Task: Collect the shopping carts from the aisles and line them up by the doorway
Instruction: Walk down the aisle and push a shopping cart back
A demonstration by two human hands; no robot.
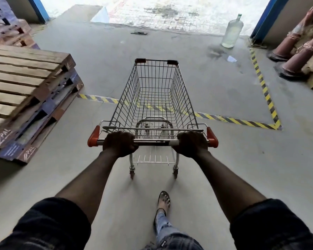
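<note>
An empty wire shopping cart [154, 98] with red corner caps stands on the grey concrete floor straight ahead of me, its nose pointing at the wide bright doorway [170, 13] at the top. My left hand [119, 143] grips the left part of the metal handle bar. My right hand [192, 143] grips the right part of the same bar. The cart's front half lies over the yellow-black floor tape [233, 120]. No other cart is in view.
Stacked wooden pallets [25, 91] stand close on the left. Toppled traffic cones [300, 49] lie at the right by a blue door frame [267, 18]. A large clear water bottle [232, 31] stands near the threshold on the right. My sandalled foot [163, 201] steps behind the cart.
</note>
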